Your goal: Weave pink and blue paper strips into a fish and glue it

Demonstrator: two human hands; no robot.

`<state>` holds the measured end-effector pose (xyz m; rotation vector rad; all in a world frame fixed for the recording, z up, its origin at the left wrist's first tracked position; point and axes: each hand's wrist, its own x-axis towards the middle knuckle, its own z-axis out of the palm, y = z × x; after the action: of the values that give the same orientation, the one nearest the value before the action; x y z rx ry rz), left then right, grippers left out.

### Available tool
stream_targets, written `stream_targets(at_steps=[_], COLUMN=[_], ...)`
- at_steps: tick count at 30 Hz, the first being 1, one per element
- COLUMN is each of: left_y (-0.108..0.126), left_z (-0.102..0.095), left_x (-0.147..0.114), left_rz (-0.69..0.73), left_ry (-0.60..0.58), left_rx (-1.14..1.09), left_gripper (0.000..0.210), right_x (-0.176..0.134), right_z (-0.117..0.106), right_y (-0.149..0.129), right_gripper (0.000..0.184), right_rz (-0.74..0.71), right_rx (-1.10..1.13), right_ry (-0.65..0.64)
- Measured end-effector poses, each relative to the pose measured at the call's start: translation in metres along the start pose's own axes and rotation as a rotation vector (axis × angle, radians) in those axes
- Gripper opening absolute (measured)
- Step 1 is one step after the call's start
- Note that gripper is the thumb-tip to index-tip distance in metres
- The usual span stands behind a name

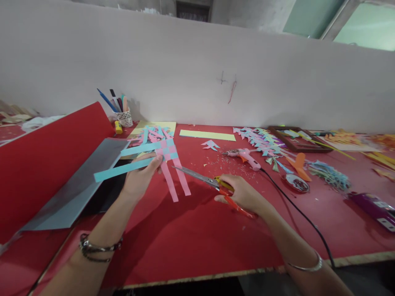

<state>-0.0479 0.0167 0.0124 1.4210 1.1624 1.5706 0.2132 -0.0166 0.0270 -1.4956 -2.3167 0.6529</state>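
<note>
My left hand [143, 174] pinches a woven piece of pink and blue paper strips [169, 150] above the red tabletop. Two pink tails hang from it towards me, and two blue tails reach out to the left. In my right hand [242, 193] are scissors [226, 189] with a yellow and an orange-red handle loop. Their blades point left, with the tips close to the right pink tail; whether they touch it I cannot tell. Behind the woven piece lies a pile of cut pink and blue strips [154, 133].
A pink glue gun [243, 155] with a black cord lies right of centre, near a small folded paper piece [210, 144]. Further off are a yellow strip [207, 135], a pen cup [124, 118] and a brown tray [300, 139]. A purple case [373, 209] sits far right.
</note>
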Motion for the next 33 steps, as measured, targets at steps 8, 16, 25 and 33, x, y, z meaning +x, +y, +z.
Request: stream_targets(at_steps=[8,16,25,33], left_y=[0.000,0.001,-0.008,0.003], left_z=[0.002,0.002,0.000,0.007], left_x=[-0.001,0.000,0.002,0.000], left_rz=[-0.033,0.066,0.090,-0.017], left_ry=[-0.029,-0.083,-0.064,-0.035], left_rx=[0.023,0.062,0.005,-0.135], left_gripper=[0.027,0.031,0.025,0.021], right_x=[0.000,0.000,0.001,0.001], right_z=[-0.001,-0.002,-0.003,-0.004], right_y=[0.000,0.001,0.002,0.005], right_gripper=[0.038,0.040,0.036,0.036], right_rz=[0.002,0.015,0.042,0.030], right_rx=[0.023,0.029,0.018,0.019], right_ry=[-0.031,-0.036,-0.040,-0.034])
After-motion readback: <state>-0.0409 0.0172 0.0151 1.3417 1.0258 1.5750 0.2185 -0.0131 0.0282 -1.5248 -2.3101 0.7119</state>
